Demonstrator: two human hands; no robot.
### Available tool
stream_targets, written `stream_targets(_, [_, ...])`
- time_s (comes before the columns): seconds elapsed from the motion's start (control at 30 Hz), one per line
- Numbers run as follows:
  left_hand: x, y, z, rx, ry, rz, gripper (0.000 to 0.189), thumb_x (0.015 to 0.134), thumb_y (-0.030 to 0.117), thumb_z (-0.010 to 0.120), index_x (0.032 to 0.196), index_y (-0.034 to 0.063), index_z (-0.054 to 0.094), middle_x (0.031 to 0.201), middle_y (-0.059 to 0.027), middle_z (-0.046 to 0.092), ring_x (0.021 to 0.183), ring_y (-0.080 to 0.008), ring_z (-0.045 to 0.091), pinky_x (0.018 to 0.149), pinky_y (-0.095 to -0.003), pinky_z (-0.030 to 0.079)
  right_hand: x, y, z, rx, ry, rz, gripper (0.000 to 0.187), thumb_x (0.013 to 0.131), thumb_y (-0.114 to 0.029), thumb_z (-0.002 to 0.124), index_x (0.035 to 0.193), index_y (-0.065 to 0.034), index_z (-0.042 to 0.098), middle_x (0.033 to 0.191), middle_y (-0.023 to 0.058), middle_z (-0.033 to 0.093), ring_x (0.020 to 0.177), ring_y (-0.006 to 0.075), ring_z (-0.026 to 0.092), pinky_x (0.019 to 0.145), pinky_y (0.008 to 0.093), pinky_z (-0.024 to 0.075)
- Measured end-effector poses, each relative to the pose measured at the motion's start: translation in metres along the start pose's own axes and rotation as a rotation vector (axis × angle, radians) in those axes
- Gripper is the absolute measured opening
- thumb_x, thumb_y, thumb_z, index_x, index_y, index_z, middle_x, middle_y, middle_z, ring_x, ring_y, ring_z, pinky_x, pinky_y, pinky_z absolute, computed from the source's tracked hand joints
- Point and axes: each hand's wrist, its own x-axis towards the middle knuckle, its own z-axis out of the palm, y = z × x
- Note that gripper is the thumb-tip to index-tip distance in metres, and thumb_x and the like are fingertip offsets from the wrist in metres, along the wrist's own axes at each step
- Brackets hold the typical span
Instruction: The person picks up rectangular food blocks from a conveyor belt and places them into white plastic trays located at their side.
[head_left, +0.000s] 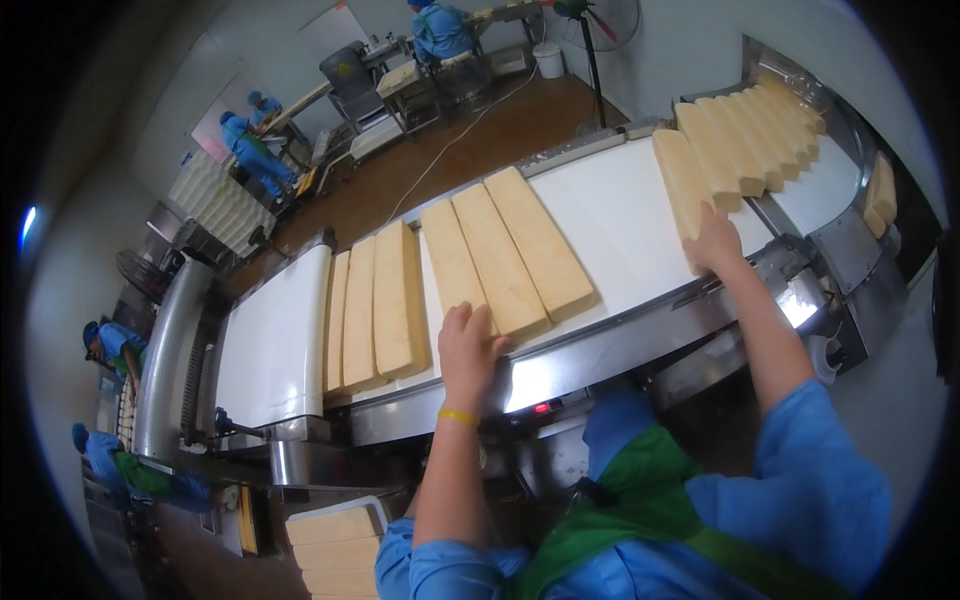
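Note:
Long pale dough slabs lie crosswise on a white conveyor belt (626, 225) in front of me. My left hand (469, 345) rests at the near end of one dough slab (452, 262), fingertips touching its end and thumb held apart. Two more slabs (517, 262) lie to the right of that one, side by side. Farther right, my right hand (716, 244) is against the right side and near end of a separate slab (679, 187). Some of its fingers are hidden, so a grip cannot be made out.
More slabs (750, 139) crowd a curved conveyor at right. Left of my hand, several slabs (397, 307) sit before a raised white belt (274, 337). A metal rail (622, 307) edges the near side. Slabs (334, 551) fill a tray below. Co-workers (442, 34) work farther off.

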Motion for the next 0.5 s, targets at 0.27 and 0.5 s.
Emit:
stream_targets(0.27, [0.001, -0.009, 0.01, -0.061, 0.064, -0.023, 0.049, 0.064, 0.015, 0.078, 0.108, 0.0041, 0.059, 0.119, -0.0185, 0.052, 0.111, -0.0357, 0.048, 0.093, -0.0418, 0.041, 0.041, 0.001, 0.032, 1.135, -0.727, -0.048, 0.048, 0.086, -0.028, 0.055, 0.123, 0.0013, 0.047, 0.116, 0.0122, 0.057, 0.1, 0.0169, 0.056, 0.083, 0.0267, 0.0458])
stream_targets(0.5, [0.0, -0.03, -0.013, 0.052, 0.065, -0.053, 0.054, 0.059, 0.024, 0.081, 0.106, 0.0063, 0.062, 0.114, -0.012, 0.058, 0.107, -0.0301, 0.053, 0.092, -0.0393, 0.042, -0.021, -0.131, 0.046, 0.95, -0.549, -0.472, 0.074, 0.067, -0.024, 0.078, 0.127, -0.0003, 0.041, 0.119, 0.0185, 0.054, 0.111, 0.0271, 0.052, 0.096, 0.033, 0.0396])
